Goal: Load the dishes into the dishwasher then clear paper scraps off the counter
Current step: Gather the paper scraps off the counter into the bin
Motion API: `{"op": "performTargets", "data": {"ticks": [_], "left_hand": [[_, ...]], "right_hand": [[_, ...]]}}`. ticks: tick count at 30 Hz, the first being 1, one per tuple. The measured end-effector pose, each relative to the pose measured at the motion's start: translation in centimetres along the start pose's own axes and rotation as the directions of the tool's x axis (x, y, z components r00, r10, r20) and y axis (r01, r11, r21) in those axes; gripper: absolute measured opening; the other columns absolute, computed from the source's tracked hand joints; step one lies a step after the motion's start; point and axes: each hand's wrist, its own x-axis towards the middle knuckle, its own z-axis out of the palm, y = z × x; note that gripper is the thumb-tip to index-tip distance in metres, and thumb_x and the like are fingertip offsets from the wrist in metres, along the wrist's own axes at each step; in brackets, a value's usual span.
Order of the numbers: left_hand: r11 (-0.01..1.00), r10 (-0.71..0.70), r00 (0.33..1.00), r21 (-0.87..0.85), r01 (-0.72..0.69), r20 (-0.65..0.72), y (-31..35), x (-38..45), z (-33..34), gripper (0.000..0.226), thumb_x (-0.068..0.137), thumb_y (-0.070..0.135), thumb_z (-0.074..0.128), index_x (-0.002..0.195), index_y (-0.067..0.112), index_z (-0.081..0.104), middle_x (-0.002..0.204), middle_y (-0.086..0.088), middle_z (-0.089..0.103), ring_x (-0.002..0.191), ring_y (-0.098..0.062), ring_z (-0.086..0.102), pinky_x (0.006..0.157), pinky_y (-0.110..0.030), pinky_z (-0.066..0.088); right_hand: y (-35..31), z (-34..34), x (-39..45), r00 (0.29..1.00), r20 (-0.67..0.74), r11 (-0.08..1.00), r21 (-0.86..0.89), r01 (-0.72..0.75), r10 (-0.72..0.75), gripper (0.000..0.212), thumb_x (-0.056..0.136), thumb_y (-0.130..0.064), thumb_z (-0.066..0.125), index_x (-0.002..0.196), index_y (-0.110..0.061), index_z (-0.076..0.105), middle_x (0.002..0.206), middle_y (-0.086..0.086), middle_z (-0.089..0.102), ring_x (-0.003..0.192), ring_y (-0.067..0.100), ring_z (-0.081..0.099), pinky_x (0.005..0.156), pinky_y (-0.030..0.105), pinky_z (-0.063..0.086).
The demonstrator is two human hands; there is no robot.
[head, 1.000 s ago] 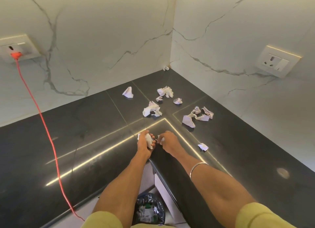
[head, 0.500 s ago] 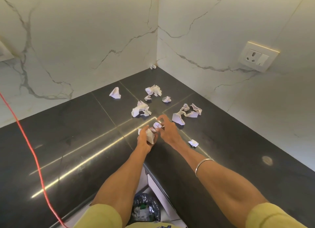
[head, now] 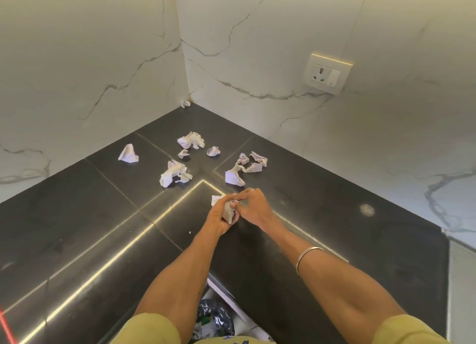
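While both hands (head: 233, 210) clutch paper scraps (head: 228, 213), counter (head: 77, 228) lies bare leftward.

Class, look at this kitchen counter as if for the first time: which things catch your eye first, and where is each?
White crumpled paper scraps lie scattered on the black counter toward the marble corner. At centre, the left hand holds a wad of paper while the right hand touches it. A wall socket sits at upper right.
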Motion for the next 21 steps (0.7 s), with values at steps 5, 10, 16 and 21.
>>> {"op": "performTargets", "data": {"ticks": [5,10,16,21], "left_hand": [[0.994,0.014,0.999,0.113,-0.009,-0.045,-1.0,0.8,3.0,0.018,0.082,0.009,0.071,0.096,0.009,0.06,0.073,-0.01,0.067,0.052,-0.014,0.061,0.045,-0.02,0.048],[0.993,0.023,0.997,0.117,-0.015,-0.074,-1.5,1.5,4.8,0.027,0.076,0.004,0.073,0.096,0.012,0.058,0.077,-0.009,0.063,0.052,-0.014,0.057,0.045,-0.019,0.046],[0.981,0.038,0.991,0.196,-0.012,-0.129,-1.1,1.9,3.3,0.024,0.072,0.001,0.074,0.086,0.011,0.057,0.066,-0.008,0.059,0.047,-0.014,0.053,0.044,-0.019,0.043],[0.977,0.014,0.994,0.213,0.01,-0.111,-1.4,1.5,2.5,0.022,0.073,0.003,0.078,0.082,0.01,0.059,0.069,-0.01,0.06,0.051,-0.014,0.052,0.05,-0.02,0.044]], "right_hand": [[2.0,-2.7,-1.7,0.996,-0.084,0.999,0.023,0.029,-0.027,0.034,0.096,-0.039,0.047,0.087,-0.026,0.077,0.094,-0.012,0.065,0.094,0.004,0.056,0.077,0.023,0.048],[3.2,-3.1,-2.5,0.949,-0.31,0.996,0.073,-0.045,0.066,0.036,0.103,-0.023,0.034,0.1,-0.019,0.07,0.097,-0.006,0.061,0.088,0.003,0.057,0.076,0.008,0.039],[7.0,-1.8,-3.1,0.982,-0.097,0.983,-0.077,-0.167,0.159,0.022,0.09,-0.037,0.055,0.111,-0.034,0.059,0.105,-0.007,0.053,0.097,0.012,0.056,0.083,0.029,0.049],[7.5,-0.9,-3.5,0.994,-0.043,0.985,-0.141,-0.103,0.098,0.021,0.089,-0.024,0.057,0.106,-0.033,0.065,0.09,-0.004,0.047,0.084,0.015,0.049,0.072,0.029,0.043]]}}
